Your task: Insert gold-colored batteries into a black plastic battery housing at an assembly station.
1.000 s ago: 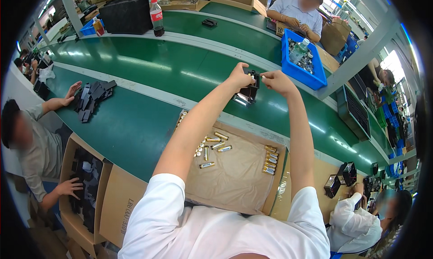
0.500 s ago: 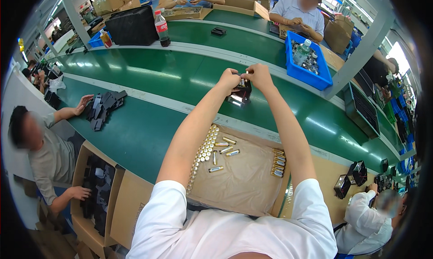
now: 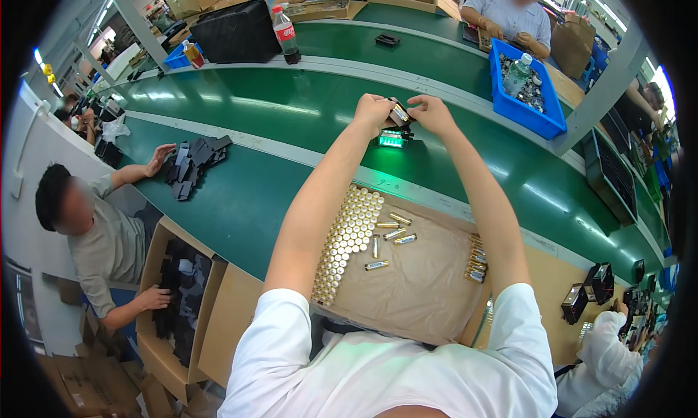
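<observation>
My left hand [image 3: 373, 112] is closed on a small black battery-powered lamp [image 3: 399, 136], held over the green conveyor belt. Batteries [image 3: 399, 114] show in its opened upper part, and the panel below glows bright green. Beside the lamp's right side is my right hand [image 3: 433, 114], thumb and forefinger apart, with nothing visible between them; whether a fingertip touches the lamp I cannot tell. In front of me sits a paper-lined cardboard tray [image 3: 407, 301]. Upright batteries [image 3: 349, 232] fill its left side, several loose batteries [image 3: 393, 234] lie mid-tray, and a row of batteries [image 3: 476, 259] lines the right.
At the left, a person handles a pile of dark flat pieces [image 3: 195, 163] and a carton [image 3: 156, 338] of similar pieces. Across the belt stand a blue bin [image 3: 531, 112] of small parts, a cola bottle [image 3: 285, 34] and a black case [image 3: 236, 38]. Black lamps [image 3: 574, 301] stand at the right.
The lamp's panel was dark and now glows green. My right hand has drawn slightly away from the batteries, and the whole view has shifted, with more upright batteries visible.
</observation>
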Demonstrator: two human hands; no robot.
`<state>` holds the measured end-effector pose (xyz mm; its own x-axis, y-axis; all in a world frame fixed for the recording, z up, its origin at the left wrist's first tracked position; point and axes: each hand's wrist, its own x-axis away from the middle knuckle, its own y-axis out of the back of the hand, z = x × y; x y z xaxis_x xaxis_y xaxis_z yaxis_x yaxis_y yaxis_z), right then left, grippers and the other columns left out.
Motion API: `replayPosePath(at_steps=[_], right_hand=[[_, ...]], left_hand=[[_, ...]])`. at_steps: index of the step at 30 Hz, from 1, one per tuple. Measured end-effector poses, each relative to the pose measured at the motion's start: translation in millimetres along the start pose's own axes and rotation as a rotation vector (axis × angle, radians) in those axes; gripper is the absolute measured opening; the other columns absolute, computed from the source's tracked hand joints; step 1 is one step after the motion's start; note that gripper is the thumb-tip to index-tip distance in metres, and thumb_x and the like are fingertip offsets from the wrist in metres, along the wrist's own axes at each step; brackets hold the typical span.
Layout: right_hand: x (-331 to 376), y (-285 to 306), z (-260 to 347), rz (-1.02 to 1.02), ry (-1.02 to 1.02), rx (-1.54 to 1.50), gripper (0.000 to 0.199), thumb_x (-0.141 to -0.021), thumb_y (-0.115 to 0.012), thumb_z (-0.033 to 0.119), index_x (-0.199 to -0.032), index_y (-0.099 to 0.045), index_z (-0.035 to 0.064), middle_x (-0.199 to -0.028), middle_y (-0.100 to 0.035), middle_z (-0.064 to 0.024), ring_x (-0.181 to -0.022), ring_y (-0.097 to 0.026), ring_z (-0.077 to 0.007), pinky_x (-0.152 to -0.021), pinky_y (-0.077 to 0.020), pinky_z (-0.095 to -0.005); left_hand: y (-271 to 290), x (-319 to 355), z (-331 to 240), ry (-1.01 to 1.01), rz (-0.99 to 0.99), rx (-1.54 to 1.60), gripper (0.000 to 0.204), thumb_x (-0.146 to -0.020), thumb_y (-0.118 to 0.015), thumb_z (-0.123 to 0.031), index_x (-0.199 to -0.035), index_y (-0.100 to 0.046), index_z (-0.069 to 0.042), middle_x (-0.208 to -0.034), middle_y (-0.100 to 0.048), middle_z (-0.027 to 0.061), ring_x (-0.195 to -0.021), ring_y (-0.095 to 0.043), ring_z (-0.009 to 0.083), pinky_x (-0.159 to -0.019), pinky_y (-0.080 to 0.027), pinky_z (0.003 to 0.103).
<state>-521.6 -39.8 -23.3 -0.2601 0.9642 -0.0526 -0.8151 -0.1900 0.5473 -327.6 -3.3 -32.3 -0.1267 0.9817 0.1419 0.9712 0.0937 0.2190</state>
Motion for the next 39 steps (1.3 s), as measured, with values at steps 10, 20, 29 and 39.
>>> replayPosePath(at_steps=[10, 20, 29, 39], right_hand=[[-67.9, -34.7, 25.8, 0.248, 0.321, 0.290, 0.024, -0.085, -0.068, 0.001, -0.104, -0.083, 0.0060, -0.088, -0.079, -0.0069, -0.075, -0.068, -0.0227, -0.077, -0.0567, -0.0355], [-67.9, -64.7, 31.7, 0.230, 0.453, 0.330, 0.024, -0.086, -0.069, 0.003, -0.107, -0.081, 0.0034, -0.092, -0.080, -0.0078, -0.079, -0.069, -0.0252, -0.078, -0.0571, -0.0386], [54.6, 39.0, 23.6, 0.160, 0.450, 0.219, 0.020, -0.090, -0.068, 0.005, -0.106, -0.079, 0.0015, -0.094, -0.078, -0.0085, -0.075, -0.067, -0.0258, -0.074, -0.0561, -0.0378], [240.3, 31.4, 32.5, 0.480, 0.510, 0.450, 0.016, -0.087, -0.070, 0.010, -0.102, -0.072, 0.0030, -0.095, -0.073, -0.0127, -0.076, -0.069, -0.0328, -0.072, -0.0569, -0.0407]], left_hand=[[63.1, 18.2, 3.0, -0.019, -0.128, -0.341, 0.041, -0.094, -0.067, -0.024, -0.113, -0.062, 0.011, -0.100, -0.072, 0.0240, -0.084, -0.076, 0.0320, -0.075, -0.062, 0.039], [32.6, 27.1, -17.8, 0.078, -0.112, -0.890, 0.078, -0.085, -0.079, -0.046, -0.134, -0.053, 0.008, -0.115, -0.070, 0.0274, -0.099, -0.073, 0.0442, -0.085, -0.061, 0.048], [74.7, -27.0, -0.1, -0.141, 0.021, -1.347, 0.090, -0.080, -0.080, -0.042, -0.156, -0.043, -0.012, -0.144, -0.055, 0.0235, -0.124, -0.061, 0.0417, -0.106, -0.048, 0.052], [50.3, 25.3, -26.7, -0.600, 0.035, -1.515, 0.076, -0.088, -0.075, -0.033, -0.157, -0.047, -0.022, -0.149, -0.055, 0.0175, -0.135, -0.050, 0.0391, -0.115, -0.038, 0.051]])
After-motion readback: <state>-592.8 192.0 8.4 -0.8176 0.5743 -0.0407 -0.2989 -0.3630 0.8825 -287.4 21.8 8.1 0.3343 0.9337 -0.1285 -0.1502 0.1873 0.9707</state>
